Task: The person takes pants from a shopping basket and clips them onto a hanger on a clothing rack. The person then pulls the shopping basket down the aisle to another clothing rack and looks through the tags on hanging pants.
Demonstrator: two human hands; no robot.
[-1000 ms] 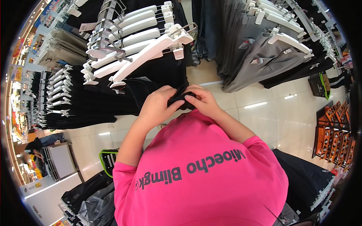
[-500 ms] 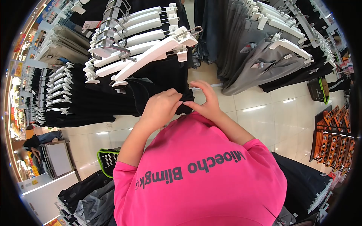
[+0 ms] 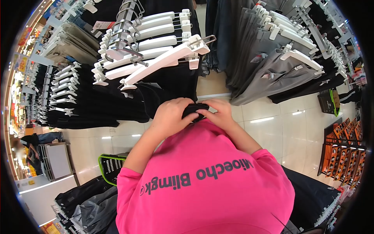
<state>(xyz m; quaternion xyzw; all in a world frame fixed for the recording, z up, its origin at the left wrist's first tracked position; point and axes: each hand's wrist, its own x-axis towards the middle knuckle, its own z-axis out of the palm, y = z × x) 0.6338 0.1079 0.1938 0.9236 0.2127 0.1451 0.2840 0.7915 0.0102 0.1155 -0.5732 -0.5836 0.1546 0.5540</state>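
Black trousers (image 3: 154, 95) hang at the front of the near rack, clipped at one end to a slanted white hanger (image 3: 165, 64). Their dark fabric is bunched up close to my chest. My left hand (image 3: 171, 115) closes round this bunch from the left, thumb pointing across it. On the other side my right hand (image 3: 218, 112) pinches the same fabric between thumb and fingers. The two thumbs almost meet over the cloth. Where the rest of the trousers runs below my hands is hidden.
Several white hangers crowd the metal rail (image 3: 122, 35) ahead. Grey trousers (image 3: 269, 74) hang at the right, more black ones (image 3: 89, 101) at the left. A green-rimmed black basket (image 3: 111, 167) is by my left elbow. A person (image 3: 35, 148) is far left, an orange-stocked shelf (image 3: 341, 152) far right.
My right hand, spread with its fingers apart before, has closed on the black fabric. My left hand has shifted slightly right and down. The rack sits a little lower and further right in view.
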